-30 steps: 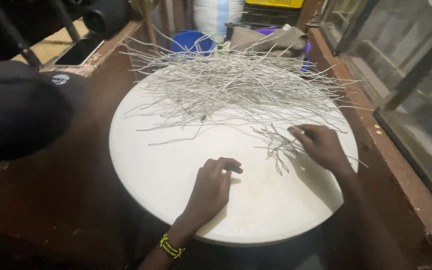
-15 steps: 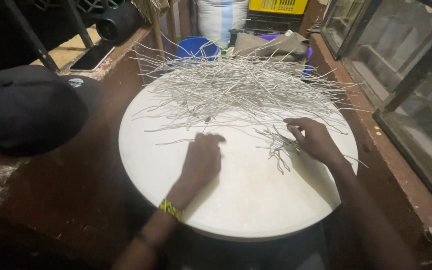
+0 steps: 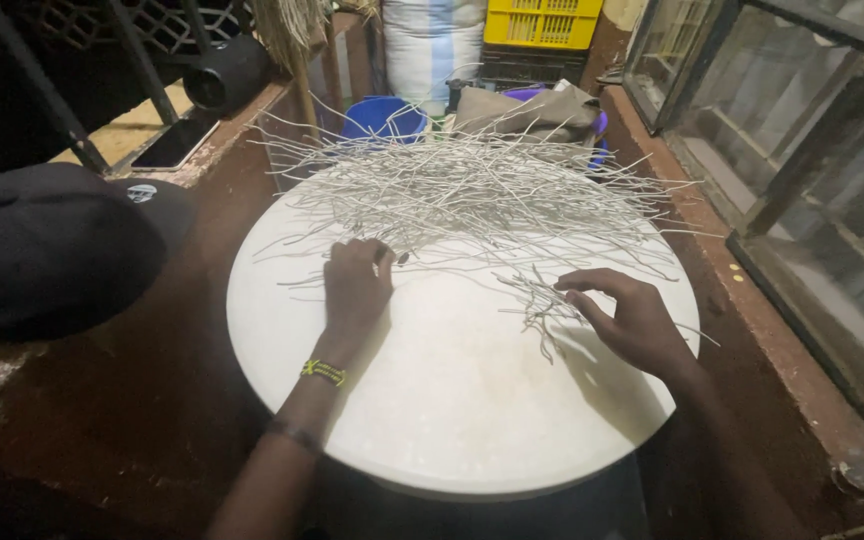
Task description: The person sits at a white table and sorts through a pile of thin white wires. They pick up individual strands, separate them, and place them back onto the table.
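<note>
My left hand (image 3: 356, 285) lies palm down on the round white tabletop (image 3: 452, 410), its fingertips pushed into the near edge of the big heap of thin pale sticks (image 3: 472, 190). The fingers are curled together at the tips, but my knuckles hide whether a stick is pinched under them, so I cannot tell if they have closed on one. I judge the hand lies flat like this so the fingers can rake a strand out of the tangle without lifting the rest.

My right hand (image 3: 632, 320) rests on its heel to the right, fingers spread and loosely bent over a small loose bundle of the same sticks (image 3: 537, 300). The fingertips touch the ends of that bundle and press it to the table; nothing is gripped or lifted. It lies apart from the main heap, nearer to me, which keeps the sorted few from slipping back into the mass.

A yellow woven band (image 3: 324, 373) sits on my left wrist. The near half of the tabletop is bare. A black cap (image 3: 47, 250) lies on the ledge to my left, with a phone (image 3: 174, 145) beyond it. Behind the heap stand a blue bucket (image 3: 382, 118) and a yellow crate (image 3: 540, 22).
</note>
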